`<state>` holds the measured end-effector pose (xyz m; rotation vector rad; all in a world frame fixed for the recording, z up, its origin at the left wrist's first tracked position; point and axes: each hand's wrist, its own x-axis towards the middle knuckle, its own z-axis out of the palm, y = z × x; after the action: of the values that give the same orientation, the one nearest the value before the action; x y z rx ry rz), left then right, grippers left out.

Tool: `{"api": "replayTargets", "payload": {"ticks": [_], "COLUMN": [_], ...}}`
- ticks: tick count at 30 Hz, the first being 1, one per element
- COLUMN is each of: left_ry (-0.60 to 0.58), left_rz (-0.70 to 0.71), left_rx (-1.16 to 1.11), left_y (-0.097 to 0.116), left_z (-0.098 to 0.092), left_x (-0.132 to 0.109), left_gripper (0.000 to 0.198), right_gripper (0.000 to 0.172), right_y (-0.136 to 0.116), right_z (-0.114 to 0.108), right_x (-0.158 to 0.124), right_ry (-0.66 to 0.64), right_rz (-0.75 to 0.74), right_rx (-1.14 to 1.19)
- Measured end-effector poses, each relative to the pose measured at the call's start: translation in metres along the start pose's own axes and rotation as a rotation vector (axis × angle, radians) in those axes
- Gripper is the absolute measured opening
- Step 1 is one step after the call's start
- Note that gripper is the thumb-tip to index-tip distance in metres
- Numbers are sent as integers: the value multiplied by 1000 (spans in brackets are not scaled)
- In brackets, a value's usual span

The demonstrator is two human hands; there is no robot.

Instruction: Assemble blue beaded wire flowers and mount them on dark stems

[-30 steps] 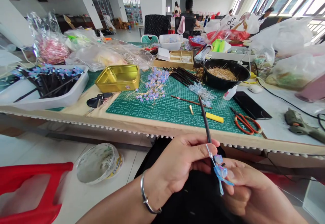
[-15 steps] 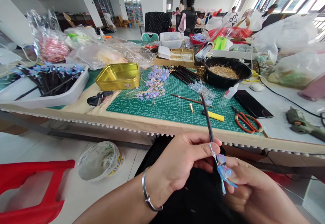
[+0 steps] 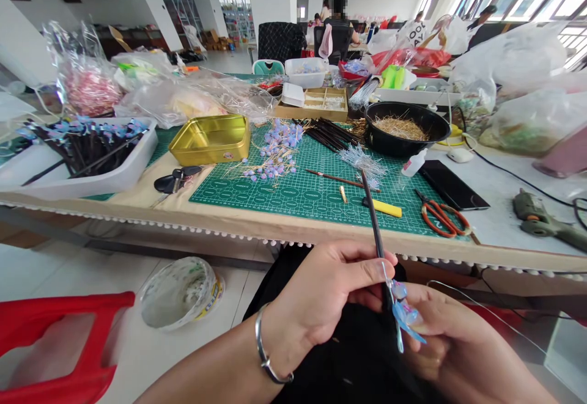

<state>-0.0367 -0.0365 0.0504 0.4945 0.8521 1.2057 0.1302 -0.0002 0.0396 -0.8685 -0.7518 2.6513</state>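
Between thumb and fingers, my left hand (image 3: 321,291) pinches a black hair stick (image 3: 375,227) that slants up toward the mat. A blue-violet flower ornament (image 3: 403,313) with glossy petals lies against the stick's lower end. Closed on that ornament, my right hand (image 3: 440,315) has its fingers partly hidden behind the petals. A thin pale thread (image 3: 486,307) trails to the right from near my right hand. On the left, a white tray (image 3: 132,172) holds several black sticks topped with similar blue flowers (image 3: 92,128).
On the green cutting mat (image 3: 257,199) lie purple flower stems (image 3: 279,147), a yellow-handled tool (image 3: 386,208) and orange-handled scissors (image 3: 443,216). A gold tin (image 3: 208,141), a black bowl (image 3: 406,129), a phone (image 3: 452,184) and a glue gun (image 3: 545,217) surround them. Below stand a bucket (image 3: 178,294) and a red stool (image 3: 92,330).
The view has shifted slightly. Both hands keep nearly the same hold, with the ornament a touch lower along the stick. The pale thread now shows to the right of my right hand.
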Motion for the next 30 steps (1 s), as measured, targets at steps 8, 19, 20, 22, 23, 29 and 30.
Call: {"api": "replayTargets", "payload": {"ticks": [8,19,20,22,23,29,30], "left_ry": [17,21,25,30,30,21,19], "left_rz": [2,1,3,4,6,19,23], "left_rx": [-8,-42,-43,-46,-48,-80,-92], "left_y": [-2,-4,-4,-6,-6,-3,-2], "left_z": [2,2,2,2,2,2,2], "left_x": [1,3,3,4,4,3,3], "left_gripper": [18,17,16,16,16,12,12], "right_gripper": [25,27,26,26,26,33,34], "right_y": [-4,-7,-7,-7,-7,-11,-14], "right_z": [0,1,1,0,-1,-3,-2], "right_x": [-1,4,4,4,4,-2,-4], "right_ry": [44,41,47,56,59,103,119], "right_rz": [6,37,40,48,52,-39,-71], "right_rx": [-60,-123,-121,-125,-132,-346,-419]}}
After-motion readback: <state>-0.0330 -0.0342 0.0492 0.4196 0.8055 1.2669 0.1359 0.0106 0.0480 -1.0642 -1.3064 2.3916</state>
